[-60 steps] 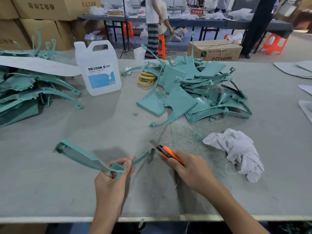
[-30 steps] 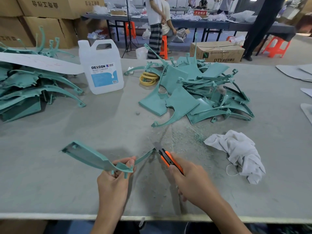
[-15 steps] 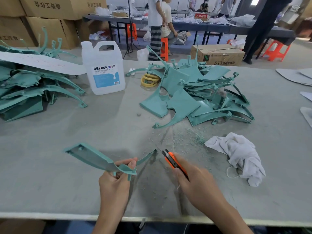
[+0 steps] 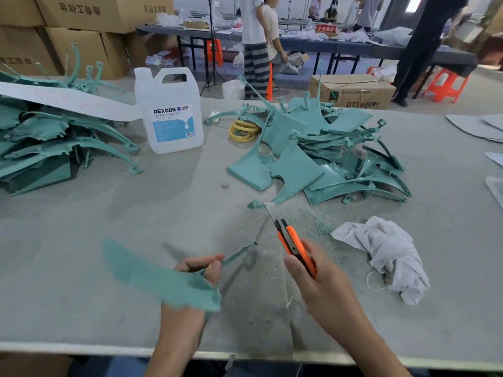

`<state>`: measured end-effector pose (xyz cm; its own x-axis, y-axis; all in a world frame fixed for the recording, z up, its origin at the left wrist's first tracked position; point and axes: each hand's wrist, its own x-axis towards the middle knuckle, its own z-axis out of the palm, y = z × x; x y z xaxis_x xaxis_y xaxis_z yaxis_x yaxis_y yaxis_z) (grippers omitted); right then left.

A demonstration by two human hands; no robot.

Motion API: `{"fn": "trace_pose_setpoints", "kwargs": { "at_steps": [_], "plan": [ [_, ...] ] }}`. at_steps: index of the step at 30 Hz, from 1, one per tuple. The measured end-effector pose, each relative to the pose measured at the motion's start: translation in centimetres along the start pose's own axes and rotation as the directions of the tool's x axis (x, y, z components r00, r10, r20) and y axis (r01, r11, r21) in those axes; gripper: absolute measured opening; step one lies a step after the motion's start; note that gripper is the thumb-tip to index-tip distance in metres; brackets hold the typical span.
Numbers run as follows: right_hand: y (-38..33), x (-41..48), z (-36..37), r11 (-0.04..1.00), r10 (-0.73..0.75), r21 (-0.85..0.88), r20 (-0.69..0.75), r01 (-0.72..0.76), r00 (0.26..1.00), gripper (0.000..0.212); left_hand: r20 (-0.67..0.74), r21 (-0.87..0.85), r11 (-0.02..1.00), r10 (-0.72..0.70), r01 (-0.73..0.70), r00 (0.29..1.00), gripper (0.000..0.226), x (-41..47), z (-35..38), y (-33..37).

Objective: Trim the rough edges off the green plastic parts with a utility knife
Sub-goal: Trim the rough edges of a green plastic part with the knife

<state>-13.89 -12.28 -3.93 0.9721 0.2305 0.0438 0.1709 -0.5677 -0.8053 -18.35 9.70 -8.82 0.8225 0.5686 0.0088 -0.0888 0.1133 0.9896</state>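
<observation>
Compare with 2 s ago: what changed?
The right hand drew the utility knife off the strip end, blade now clear. The left hand turned the green part, now blurred. Both grips, the pile and rag unchanged.

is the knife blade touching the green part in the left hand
No, the utility knife blade points up, clear of the green part.

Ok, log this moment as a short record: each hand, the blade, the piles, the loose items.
left hand: grips green part, blurred
right hand: grips utility knife
blade: extended, off the part
right pile: green parts, jumbled
left pile: green parts, stacked
jug: white, upright, between the piles
cloth: white, crumpled, right of the knife
shavings: green, on table
</observation>
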Motion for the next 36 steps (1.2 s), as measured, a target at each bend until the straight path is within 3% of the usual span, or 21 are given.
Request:
{"fn": "trace_pose_setpoints", "kwargs": {
  "at_steps": [5, 8, 10, 11, 12, 14, 17, 19, 23, 24, 28, 30, 33, 36],
  "plan": [
    [-1.9, -0.9, -0.4, 0.915, 0.072, 0.388, 0.119, -0.113, 0.99, 0.039, 0.093, 0.147, 0.976, 0.148, -0.16, 0.985, 0.038, -0.2, 0.7, 3.0],
    [-3.3, -1.8, -0.5, 0.846, 0.066, 0.509, 0.194, -0.158, 0.979, 0.038, 0.14, 0.32, 0.91, 0.231, -0.264, 0.963, 0.026, 0.4, 0.6, 4.7],
    [-4.1, -2.6, -0.4, 0.805, 0.063, 0.557, 0.266, -0.206, 0.962, 0.043, 0.226, 0.403, 0.778, 0.426, -0.482, 0.876, 0.027, -0.2, 0.5, 6.2],
    [-4.8, -3.1, -0.4, 0.795, 0.049, 0.564, 0.308, -0.224, 0.95, 0.045, 0.289, 0.485, 0.651, 0.511, -0.584, 0.809, 0.035, -0.3, 0.3, 6.2],
    [-5.3, -3.6, -0.5, 0.799, 0.023, 0.556, 0.35, -0.228, 0.936, 0.047, 0.374, 0.564, 0.524, 0.527, -0.638, 0.763, 0.046, 0.1, -0.1, 6.1],
    [-6.4, -4.5, -0.7, 0.824, -0.034, 0.525, 0.422, -0.213, 0.906, 0.051, 0.426, 0.681, 0.426, 0.432, -0.596, 0.795, 0.064, 1.4, -0.4, 6.2],
    [-6.7, -4.7, 0.0, 0.879, -0.052, 0.455, 0.384, -0.14, 0.922, 0.053, 0.359, 0.756, 0.483, 0.258, -0.441, 0.897, 0.076, 2.4, 0.1, 6.2],
    [-6.2, -4.1, 1.5, 0.886, 0.021, 0.44, 0.279, -0.147, 0.96, 0.037, 0.282, 0.74, 0.574, 0.21, -0.351, 0.936, 0.073, 2.1, 0.4, 5.7],
    [-5.5, -2.6, 4.1, 0.824, 0.123, 0.529, 0.185, -0.205, 0.975, 0.03, 0.14, 0.637, 0.72, 0.245, -0.277, 0.959, 0.029, -0.7, 0.0, 5.0],
    [-5.5, -2.2, 4.5, 0.793, 0.139, 0.568, 0.18, -0.218, 0.974, 0.03, 0.143, 0.603, 0.746, 0.247, -0.282, 0.958, 0.034, -1.7, -0.2, 4.9],
    [-6.0, -0.8, 5.8, 0.753, 0.085, 0.639, 0.148, -0.161, 0.985, 0.033, 0.371, 0.59, 0.706, 0.193, -0.392, 0.908, 0.063, -4.3, -2.0, 3.2],
    [-6.3, -0.3, 6.1, 0.697, 0.048, 0.689, 0.231, -0.198, 0.972, 0.036, 0.414, 0.598, 0.705, 0.138, -0.382, 0.9, 0.081, -4.3, -2.7, 2.6],
    [-6.6, 0.6, 6.6, 0.672, -0.024, 0.698, 0.356, -0.249, 0.934, 0.026, 0.303, 0.63, 0.711, 0.146, -0.313, 0.942, 0.093, -3.9, -2.8, 2.8],
    [-6.5, 2.3, 6.7, 0.693, -0.069, 0.695, 0.327, -0.191, 0.943, 0.037, 0.177, 0.628, 0.73, 0.204, -0.27, 0.963, 0.069, -3.6, -2.7, 3.1]
  ]
}}
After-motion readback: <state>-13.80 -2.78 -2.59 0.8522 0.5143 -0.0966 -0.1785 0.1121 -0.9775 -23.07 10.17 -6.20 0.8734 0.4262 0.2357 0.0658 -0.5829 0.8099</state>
